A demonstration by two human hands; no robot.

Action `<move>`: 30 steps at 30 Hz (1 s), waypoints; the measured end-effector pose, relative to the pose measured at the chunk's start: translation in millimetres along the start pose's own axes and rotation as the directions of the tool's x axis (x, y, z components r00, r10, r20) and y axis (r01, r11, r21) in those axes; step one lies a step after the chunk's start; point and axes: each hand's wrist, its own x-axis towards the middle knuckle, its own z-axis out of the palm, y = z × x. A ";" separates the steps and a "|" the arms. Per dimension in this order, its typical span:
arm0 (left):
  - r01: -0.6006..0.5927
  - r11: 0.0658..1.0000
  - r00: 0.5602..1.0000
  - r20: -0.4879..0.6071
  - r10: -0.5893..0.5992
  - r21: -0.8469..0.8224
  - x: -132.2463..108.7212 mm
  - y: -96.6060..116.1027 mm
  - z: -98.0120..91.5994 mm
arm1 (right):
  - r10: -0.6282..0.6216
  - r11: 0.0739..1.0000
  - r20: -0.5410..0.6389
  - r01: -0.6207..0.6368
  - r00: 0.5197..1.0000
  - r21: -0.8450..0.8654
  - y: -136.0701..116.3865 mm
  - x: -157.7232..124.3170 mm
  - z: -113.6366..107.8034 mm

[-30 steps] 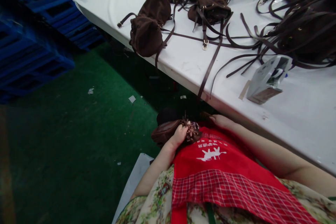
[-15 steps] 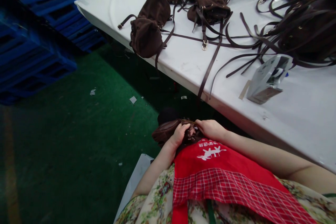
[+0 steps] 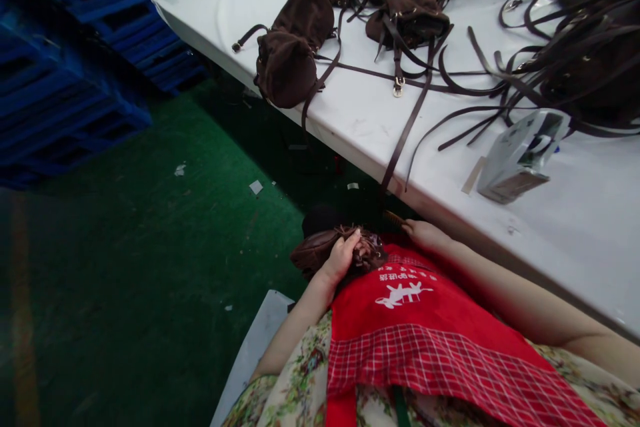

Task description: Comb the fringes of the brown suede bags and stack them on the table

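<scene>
Low in front of the red apron, my left hand (image 3: 344,255) is closed around a dark brown leather bag (image 3: 315,251). Thin fringe strips (image 3: 369,248) stick out bunched past the thumb and fingers. My right hand (image 3: 425,235) is just beside the table edge, apart from the bag. Its fingers pinch a narrow yellow-brown comb (image 3: 394,217), whose far end points left toward the shadow under the table. The fingertips of my right hand are small and partly dark.
A white table (image 3: 360,137) runs across the right, its edge close to my right forearm. On it lie a brown suede bag (image 3: 290,47), more bags with loose straps (image 3: 407,133), and a clear tape dispenser (image 3: 523,160). Blue pallets (image 3: 75,80) stand left on the green floor.
My right hand has drawn away from the fringe to the right, taking the comb with it. My left hand keeps its grip on the bag. The view has shifted slightly.
</scene>
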 end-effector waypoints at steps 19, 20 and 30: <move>-0.021 0.171 0.920 -0.048 0.389 0.985 37.0 112.0 -93.2 | -0.107 0.870 -0.149 0.165 0.983 0.465 13.7 -24.2 -3.2; -0.033 0.232 0.911 -0.066 0.406 0.972 33.9 117.3 -95.0 | -0.108 0.863 -0.149 0.168 0.983 0.476 12.8 -25.9 -3.3; -0.211 0.842 0.686 -0.538 0.490 0.497 -22.4 162.8 -100.2 | -0.148 0.771 -0.198 0.239 0.969 0.590 2.4 -28.1 -11.6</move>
